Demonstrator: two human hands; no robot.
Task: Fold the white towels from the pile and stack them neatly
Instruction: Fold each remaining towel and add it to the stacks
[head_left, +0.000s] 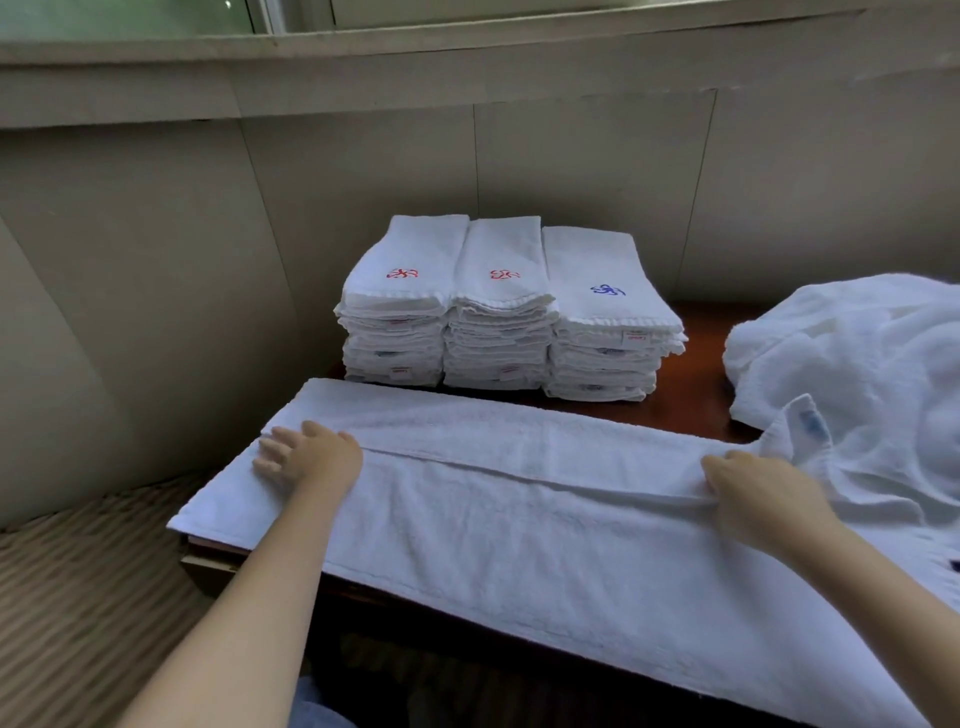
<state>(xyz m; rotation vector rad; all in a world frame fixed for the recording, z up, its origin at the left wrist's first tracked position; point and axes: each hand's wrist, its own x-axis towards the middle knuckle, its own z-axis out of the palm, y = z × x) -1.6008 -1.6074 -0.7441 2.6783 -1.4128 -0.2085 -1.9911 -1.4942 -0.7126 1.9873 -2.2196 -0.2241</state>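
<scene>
One towel (519, 499) is laid lengthwise across the near part of the table (696, 338), its near long edge hanging over the front. A long fold edge is seen running from left to right across its middle, so the lengthwise fold is judged in hand; the crosswise folds are not yet made.

The left hand (306, 454) is laid flat on the left end of the fold, fingers spread, nothing grasped. The right hand (763, 488) is curled at the right end, where the folded edge is pinched.

Behind the towel, three stacks (506, 312) are set side by side, touching, against the wall. Each is several towels deep with edges fairly square; red emblems are borne on the two left tops, a blue one on the right. This portion is judged done.

To the right, the pile (857, 353) is left unfolded, rumpled and rounded; how many towels it holds cannot be told.

All cloth is white terry, soft and nubbed, with hemmed borders and small labels. The table is dark polished wood.
</scene>
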